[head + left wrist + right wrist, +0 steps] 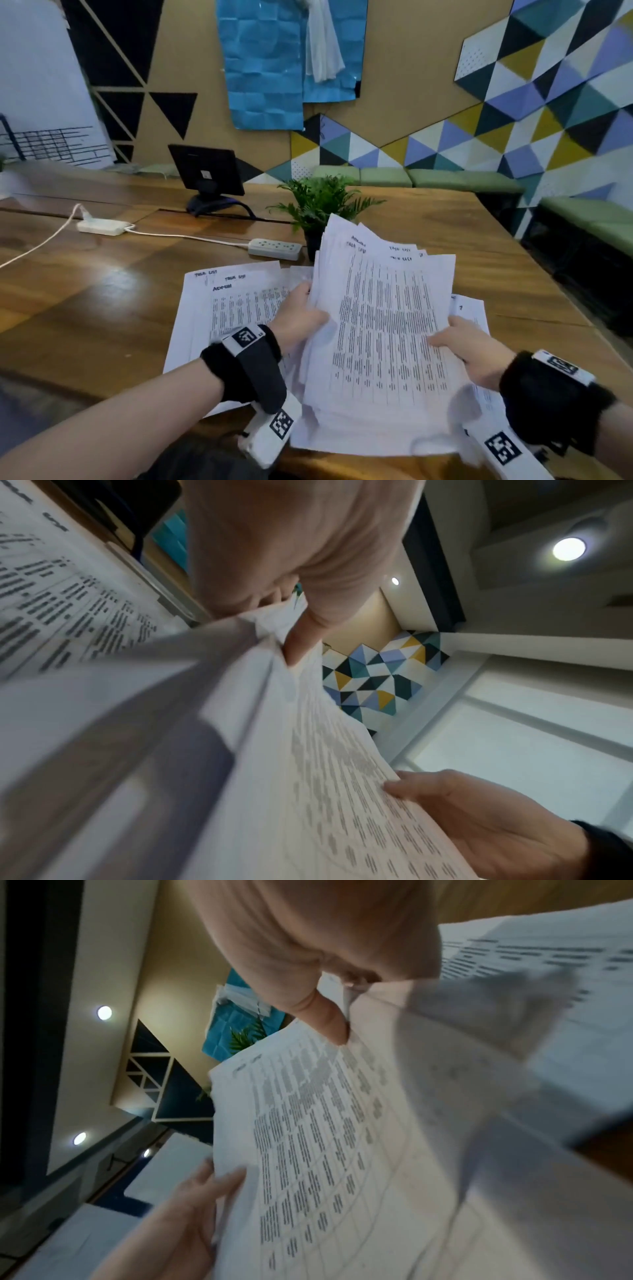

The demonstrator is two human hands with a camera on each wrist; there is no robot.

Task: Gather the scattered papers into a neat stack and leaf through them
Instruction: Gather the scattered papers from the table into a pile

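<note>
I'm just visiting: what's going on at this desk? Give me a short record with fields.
setting: wooden table
left hand: grips left edge of held bundle of papers
right hand: grips the bundle's right edge, thumb on top
bundle: lifted, sheets fanned unevenly
loose sheets: lie flat on the table
nearby: potted plant, power strip, small monitor

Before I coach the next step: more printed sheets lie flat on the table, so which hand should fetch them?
Left, probably. The left hand grips the lifted bundle of printed papers beside the flat white sheets; the right hand can keep the bundle.
</note>
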